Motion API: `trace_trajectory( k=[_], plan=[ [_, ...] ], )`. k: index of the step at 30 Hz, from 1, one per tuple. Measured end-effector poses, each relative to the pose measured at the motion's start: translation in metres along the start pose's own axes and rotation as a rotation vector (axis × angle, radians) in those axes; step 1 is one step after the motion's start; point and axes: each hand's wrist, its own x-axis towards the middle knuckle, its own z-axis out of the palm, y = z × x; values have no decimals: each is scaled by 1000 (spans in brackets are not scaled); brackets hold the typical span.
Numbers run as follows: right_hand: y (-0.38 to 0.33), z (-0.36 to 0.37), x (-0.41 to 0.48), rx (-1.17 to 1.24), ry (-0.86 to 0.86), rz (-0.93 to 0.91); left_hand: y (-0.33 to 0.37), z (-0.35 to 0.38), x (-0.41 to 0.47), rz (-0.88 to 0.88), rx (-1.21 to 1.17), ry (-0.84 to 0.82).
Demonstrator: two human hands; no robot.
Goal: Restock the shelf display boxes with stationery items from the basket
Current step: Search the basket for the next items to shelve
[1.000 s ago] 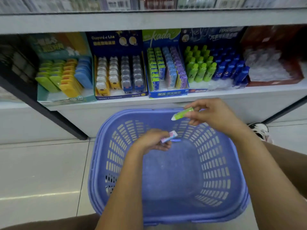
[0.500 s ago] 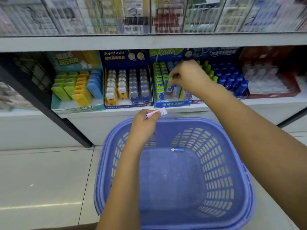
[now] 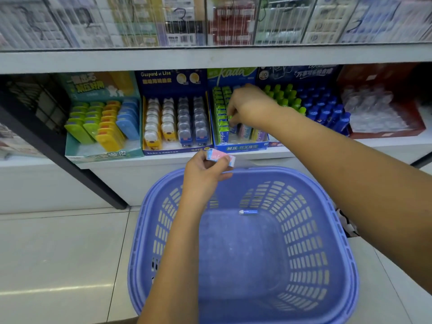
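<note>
Lilac plastic basket point(image 3: 304, 253) held one small blue item point(image 3: 249, 211) on its bottom. Over its far rim the left hand point(image 3: 205, 176) pinched a pink-and-blue eraser point(image 3: 219, 158). The right hand point(image 3: 250, 106) reached into the blue Kada display box point(image 3: 243, 148), fingers curled among green erasers point(image 3: 221, 113); whether they gripped one was unclear. The box sat on a white shelf point(image 3: 163, 160) above pale floor tiles point(image 3: 58, 253).

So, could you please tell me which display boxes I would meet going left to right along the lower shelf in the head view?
Teal box of green, yellow and blue items, dark blue Gaspard et Lisa box, Kada box, box of green and blue bottles, red box of clear items.
</note>
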Motion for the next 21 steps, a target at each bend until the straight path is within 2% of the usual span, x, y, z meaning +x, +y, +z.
trace_trajectory(
  k=[3, 5, 6, 8, 10, 14, 17, 21],
  plan=[
    [3, 0, -16, 76, 112, -3, 0, 8, -3, 100, 91, 61],
    [3, 4, -41, 309, 261, 19, -2, 13, -5, 207, 244, 160],
    [2, 8, -55, 446, 285, 30, -3, 15, -5, 257, 324, 207],
    [-5, 16, -84, 632, 197, 38, -3, 17, -7, 342, 422, 237],
    [-10, 25, -102, 655, 144, 30, -3, 21, -8, 407, 464, 226],
    [-4, 28, -107, 562, 282, 48, -3, 29, -9, 530, 508, 275],
    [8, 14, -100, 470, 381, 17, -1, 32, -5, 593, 567, 144],
    [28, -2, -82, 375, 389, -11, -9, 34, 0, 547, 893, -125]
  ],
)
